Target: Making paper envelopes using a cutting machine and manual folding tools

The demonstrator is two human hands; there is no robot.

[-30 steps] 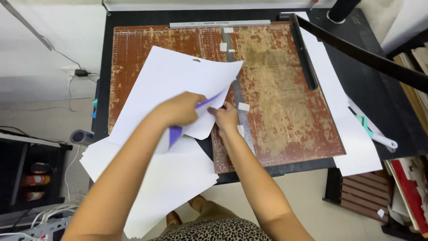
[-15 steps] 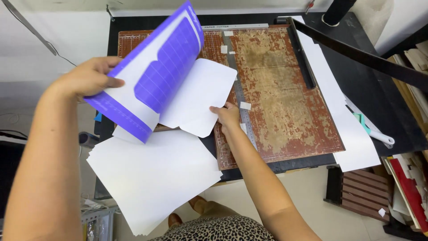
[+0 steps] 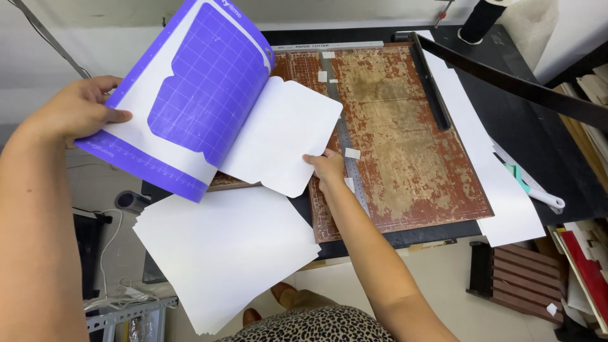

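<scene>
Black desk (image 3: 538, 145) fills the upper right of the frame, and on it lies a worn, rust-brown paper cutter (image 3: 405, 145) whose long black blade arm (image 3: 506, 79) is raised and slants from top centre toward the right edge. Under the cutter's right side sits a long white sheet (image 3: 506, 190), and a white and teal tool (image 3: 535, 190) lies on the desk just beside it. A metal ruler (image 3: 348, 152) runs down the cutter's bed, with small bits of white tape (image 3: 352, 153) near it. At upper left, the left hand (image 3: 79, 114) has its grip clamped on the left edge of a purple gridded mat (image 3: 202, 95), thumb on top, holding it tilted up off the desk. A white sheet with rounded corners (image 3: 285, 139) hangs from the mat's lower right side, partly peeled away, while other white pieces remain stuck along the mat. The right hand (image 3: 326, 168), at centre frame, pinches the lower right edge of that peeled sheet, grip shut on the paper just above the cutter's left part. Below the mat, at lower centre left, a loose stack of white paper (image 3: 221, 253) overhangs the desk's front edge. Cables (image 3: 114, 291) and floor show at lower left, a dark slatted crate (image 3: 516, 278) at lower right
</scene>
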